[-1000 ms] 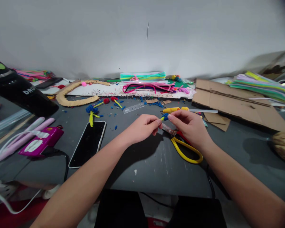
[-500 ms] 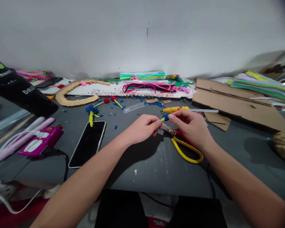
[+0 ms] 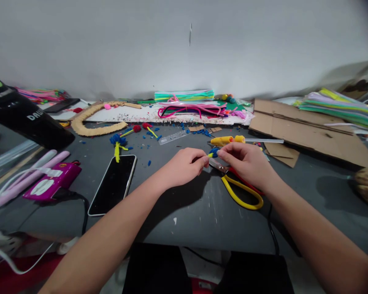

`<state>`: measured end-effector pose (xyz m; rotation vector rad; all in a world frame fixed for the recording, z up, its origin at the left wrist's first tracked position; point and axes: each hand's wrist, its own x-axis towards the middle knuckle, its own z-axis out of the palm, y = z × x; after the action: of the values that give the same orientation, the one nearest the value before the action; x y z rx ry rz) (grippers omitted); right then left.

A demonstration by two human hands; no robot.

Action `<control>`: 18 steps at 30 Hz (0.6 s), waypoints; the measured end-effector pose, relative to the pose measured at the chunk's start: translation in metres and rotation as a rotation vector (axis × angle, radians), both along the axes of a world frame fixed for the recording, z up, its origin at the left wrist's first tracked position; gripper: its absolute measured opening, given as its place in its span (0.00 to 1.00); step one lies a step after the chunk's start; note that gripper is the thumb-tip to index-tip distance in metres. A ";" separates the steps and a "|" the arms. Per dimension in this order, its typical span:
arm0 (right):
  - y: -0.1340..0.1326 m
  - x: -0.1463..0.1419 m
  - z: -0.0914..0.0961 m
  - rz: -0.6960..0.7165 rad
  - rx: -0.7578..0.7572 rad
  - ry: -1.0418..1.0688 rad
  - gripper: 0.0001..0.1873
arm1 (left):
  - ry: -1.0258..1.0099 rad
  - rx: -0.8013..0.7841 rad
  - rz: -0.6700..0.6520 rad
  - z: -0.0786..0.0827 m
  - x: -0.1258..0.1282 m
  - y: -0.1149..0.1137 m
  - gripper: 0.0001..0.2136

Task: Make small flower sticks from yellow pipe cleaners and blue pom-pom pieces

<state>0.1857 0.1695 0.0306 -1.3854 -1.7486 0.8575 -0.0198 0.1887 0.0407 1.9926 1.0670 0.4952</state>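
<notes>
My left hand (image 3: 185, 165) and my right hand (image 3: 245, 161) meet over the middle of the grey table (image 3: 190, 212). Both pinch a small blue and yellow pipe cleaner piece (image 3: 214, 152) between their fingertips. Yellow-handled scissors (image 3: 241, 190) lie on the table just under my right hand, blades pointing left. A yellow glue gun (image 3: 227, 141) lies right behind the hands.
A black phone (image 3: 114, 183) lies left of my left arm, beside a magenta device (image 3: 50, 183) with a cable. Blue scraps (image 3: 153, 134) and finished blue and red pipe cleaner pieces (image 3: 118, 143) litter the back. Cardboard sheets (image 3: 306, 128) lie at right, pipe cleaner bundles (image 3: 184, 96) by the wall.
Both hands have stayed together on the small piece, with only slight finger shifts. The view has tilted a little.
</notes>
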 end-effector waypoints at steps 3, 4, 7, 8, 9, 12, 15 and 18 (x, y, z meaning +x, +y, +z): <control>0.000 0.000 0.001 0.001 -0.006 -0.022 0.13 | 0.018 0.037 0.001 0.001 0.000 0.000 0.15; 0.000 0.000 0.001 0.002 -0.009 -0.031 0.13 | 0.024 0.046 -0.002 0.002 0.000 0.000 0.14; -0.001 0.000 0.003 0.020 -0.022 -0.045 0.13 | 0.044 0.057 -0.015 0.003 0.000 -0.001 0.14; -0.001 0.000 0.003 0.028 -0.024 -0.048 0.13 | 0.054 0.059 -0.018 0.003 -0.001 -0.001 0.14; -0.001 0.000 0.003 0.035 -0.023 -0.052 0.13 | 0.062 0.061 -0.019 0.004 -0.001 -0.001 0.14; -0.002 0.001 0.003 0.049 -0.006 -0.071 0.14 | 0.074 0.064 -0.021 0.003 -0.001 -0.002 0.14; -0.002 0.001 0.003 0.049 0.007 -0.083 0.14 | 0.077 0.064 -0.012 0.003 -0.001 -0.001 0.13; -0.002 0.000 0.003 0.038 0.014 -0.072 0.14 | 0.081 0.059 0.012 0.003 -0.001 0.000 0.14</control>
<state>0.1855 0.1671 0.0334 -1.3930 -1.8375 0.8235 -0.0204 0.1884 0.0434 2.0745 1.1257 0.4608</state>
